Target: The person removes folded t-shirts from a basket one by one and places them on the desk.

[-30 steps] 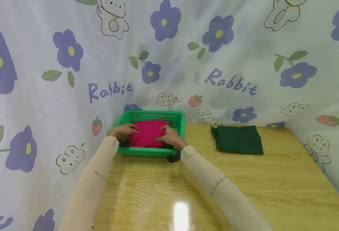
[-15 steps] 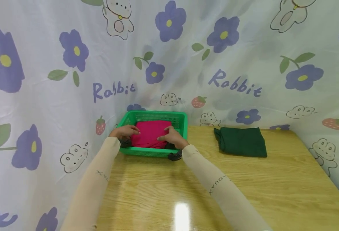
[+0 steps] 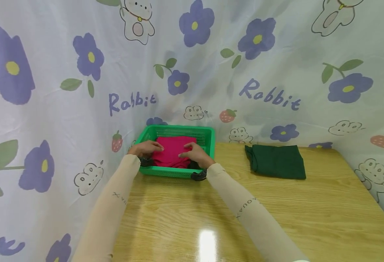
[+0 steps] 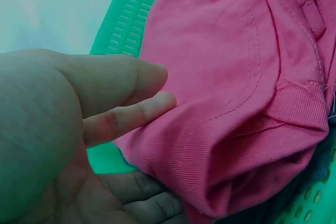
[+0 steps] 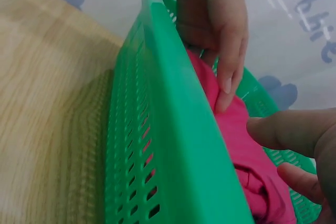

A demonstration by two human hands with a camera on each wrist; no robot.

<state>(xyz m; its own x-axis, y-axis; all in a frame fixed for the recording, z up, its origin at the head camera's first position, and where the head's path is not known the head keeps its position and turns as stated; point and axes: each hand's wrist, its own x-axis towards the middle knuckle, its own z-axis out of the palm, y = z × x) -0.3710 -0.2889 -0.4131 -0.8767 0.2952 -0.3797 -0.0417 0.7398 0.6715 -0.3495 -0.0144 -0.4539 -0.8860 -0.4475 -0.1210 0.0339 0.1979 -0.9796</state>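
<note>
Folded pink pants, with fly stitching and a belt loop visible in the left wrist view, lie inside a green plastic basket. At the pants' left side is my left hand. Its index finger touches the fabric, and the lower fingers extend at the pants' edge. My right hand reaches over the basket's front right with thumb and fingers spread. In the right wrist view that thumb comes right up to the pink fabric. Dark fabric shows beside and under the pants.
A dark green folded garment lies on the wooden table, right of the basket. Behind and to the left hangs a white curtain printed with flowers and rabbits, close against the basket.
The head view has turned slightly left, so basket, hands and green garment appear farther right. Both hands keep nearly the same place at the pants.
</note>
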